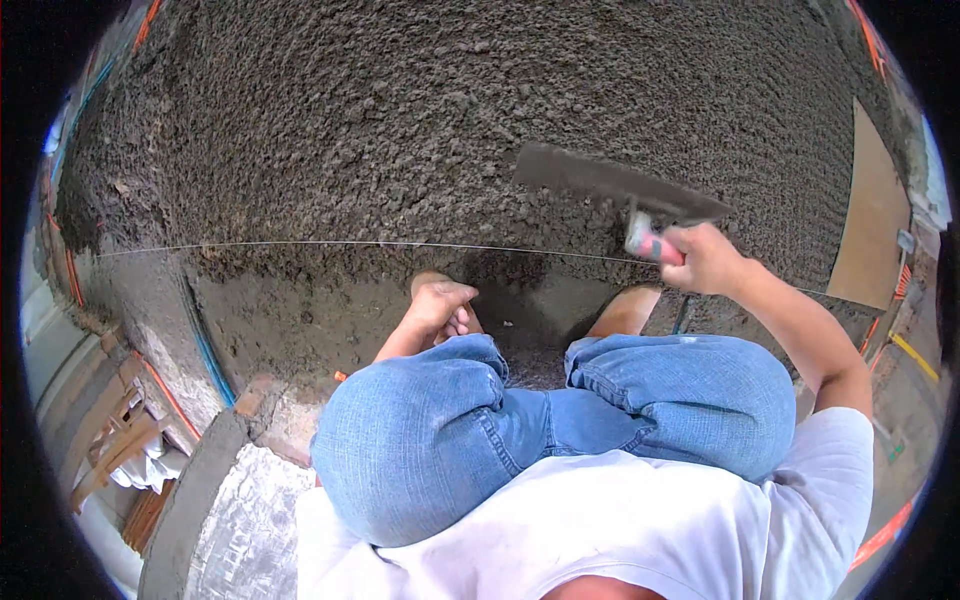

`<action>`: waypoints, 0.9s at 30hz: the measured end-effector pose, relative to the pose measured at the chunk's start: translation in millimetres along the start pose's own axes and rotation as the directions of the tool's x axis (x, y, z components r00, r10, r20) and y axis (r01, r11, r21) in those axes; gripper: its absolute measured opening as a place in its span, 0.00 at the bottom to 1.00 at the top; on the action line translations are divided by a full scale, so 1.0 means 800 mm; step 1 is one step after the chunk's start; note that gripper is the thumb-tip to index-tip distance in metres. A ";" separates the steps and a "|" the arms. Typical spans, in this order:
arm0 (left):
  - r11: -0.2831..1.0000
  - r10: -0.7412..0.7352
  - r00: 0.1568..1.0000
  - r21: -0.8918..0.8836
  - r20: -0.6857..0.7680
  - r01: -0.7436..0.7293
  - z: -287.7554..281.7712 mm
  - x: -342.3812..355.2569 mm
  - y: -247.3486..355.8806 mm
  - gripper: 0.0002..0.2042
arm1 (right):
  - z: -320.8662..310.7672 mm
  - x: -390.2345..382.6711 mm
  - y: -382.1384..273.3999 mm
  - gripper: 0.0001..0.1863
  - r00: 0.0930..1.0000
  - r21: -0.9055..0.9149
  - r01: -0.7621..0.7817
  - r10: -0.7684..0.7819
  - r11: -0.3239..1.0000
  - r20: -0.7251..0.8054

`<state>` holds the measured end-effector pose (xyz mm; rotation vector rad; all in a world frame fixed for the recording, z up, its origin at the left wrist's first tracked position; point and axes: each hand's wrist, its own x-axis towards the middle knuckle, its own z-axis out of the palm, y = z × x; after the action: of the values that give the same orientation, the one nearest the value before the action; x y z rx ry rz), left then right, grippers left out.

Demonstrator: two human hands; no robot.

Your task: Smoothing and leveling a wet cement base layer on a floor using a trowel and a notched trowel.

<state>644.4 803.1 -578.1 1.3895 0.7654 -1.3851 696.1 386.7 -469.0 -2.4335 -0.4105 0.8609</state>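
My right hand grips the pink and grey handle of a finishing trowel. The trowel's long, mortar-smeared blade slants over rough, wet grey mortar, on the far side of a thin taut string. Whether the blade touches the mortar I cannot tell. Above my left knee, my left hand is closed with its thumb across, and nothing shows in it. The string runs left to right just beyond that hand and passes by my right hand.
A tan board lies on the mortar at the right. Blue tubing and orange tubing cross the left side. Smoother grey mortar lies nearer me, before my knees. Wooden pieces and a whitish slab are at the lower left.
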 end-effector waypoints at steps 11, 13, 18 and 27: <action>0.998 0.053 0.998 0.025 0.017 -0.053 -0.016 0.012 -0.004 0.13 | -0.007 0.038 -0.039 0.10 0.954 0.213 -0.122 0.055 0.969 0.293; 0.997 0.076 0.997 -0.026 0.030 -0.075 -0.001 0.006 0.003 0.11 | -0.015 0.044 -0.038 0.10 0.950 0.203 -0.117 0.050 0.972 0.309; 0.998 0.045 0.999 -0.054 0.029 -0.044 -0.002 -0.002 -0.002 0.10 | -0.030 0.104 -0.077 0.11 0.918 0.131 -0.114 0.054 0.985 0.394; 0.999 -0.005 0.999 -0.036 0.032 0.006 -0.002 -0.022 0.014 0.10 | -0.071 0.295 -0.148 0.13 0.971 0.278 -0.073 0.004 0.958 0.240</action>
<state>652.7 805.0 -559.1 1.3358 0.7702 -1.3878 897.7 565.7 -480.3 -2.0871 -0.3010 1.1503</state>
